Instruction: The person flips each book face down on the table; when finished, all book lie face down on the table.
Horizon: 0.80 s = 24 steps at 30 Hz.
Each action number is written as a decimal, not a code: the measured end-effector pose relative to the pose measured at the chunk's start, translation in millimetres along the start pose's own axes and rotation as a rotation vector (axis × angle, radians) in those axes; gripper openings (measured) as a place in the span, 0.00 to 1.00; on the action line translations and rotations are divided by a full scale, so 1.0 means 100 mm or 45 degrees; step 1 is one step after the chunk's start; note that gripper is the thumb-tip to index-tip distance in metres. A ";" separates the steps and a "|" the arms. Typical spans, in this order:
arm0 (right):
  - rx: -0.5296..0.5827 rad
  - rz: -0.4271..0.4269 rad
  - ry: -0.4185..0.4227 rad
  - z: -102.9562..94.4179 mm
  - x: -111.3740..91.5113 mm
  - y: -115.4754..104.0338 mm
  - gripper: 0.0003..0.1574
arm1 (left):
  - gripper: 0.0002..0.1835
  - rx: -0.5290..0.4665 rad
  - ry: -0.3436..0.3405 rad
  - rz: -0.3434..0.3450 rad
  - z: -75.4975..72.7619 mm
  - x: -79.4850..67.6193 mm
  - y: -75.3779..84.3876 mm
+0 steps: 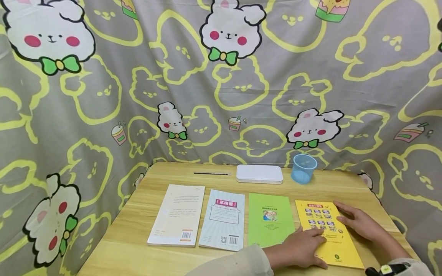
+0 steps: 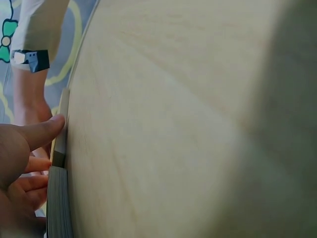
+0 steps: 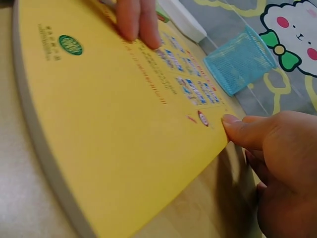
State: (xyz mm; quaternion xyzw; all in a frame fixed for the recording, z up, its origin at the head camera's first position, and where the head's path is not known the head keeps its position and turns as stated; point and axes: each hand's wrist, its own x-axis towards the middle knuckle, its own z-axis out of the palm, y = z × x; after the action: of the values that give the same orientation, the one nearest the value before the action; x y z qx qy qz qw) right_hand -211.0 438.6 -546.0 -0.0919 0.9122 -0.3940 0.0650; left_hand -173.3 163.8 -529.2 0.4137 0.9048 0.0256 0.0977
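Observation:
A yellow book [image 1: 340, 247] lies on the table at the right of the row, back cover up. My left hand [image 1: 300, 247] rests at its left side, fingers stretched over the cover and thumb near the lower left edge. On the other side, my right hand [image 1: 360, 224] touches the upper right edge, with the thumb tip [image 3: 231, 121] on the cover's rim in the right wrist view. The undersides of the right fingers are partly hidden. A green book [image 1: 269, 218] lies just left of the yellow one, its lower right corner behind my left hand.
Left of the green book lie a light blue book [image 1: 221, 230] and a cream book [image 1: 177, 214]. Behind them are a pencil [image 1: 212, 173], a white case [image 1: 259, 174] and a blue mesh cup [image 1: 304, 169]. A patterned cloth [image 1: 241, 96] hangs around the wooden table [image 1: 121, 230].

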 end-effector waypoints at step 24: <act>0.041 -0.070 0.044 0.07 -0.06 0.07 0.41 | 0.39 -0.020 0.042 0.000 -0.10 -0.07 -0.08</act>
State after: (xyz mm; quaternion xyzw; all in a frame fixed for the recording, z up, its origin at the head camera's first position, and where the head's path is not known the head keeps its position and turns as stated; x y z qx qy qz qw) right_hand -205.0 439.4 -555.9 -0.1091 0.9039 -0.4117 0.0400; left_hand -176.4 153.4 -519.0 0.4125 0.9060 0.0396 0.0860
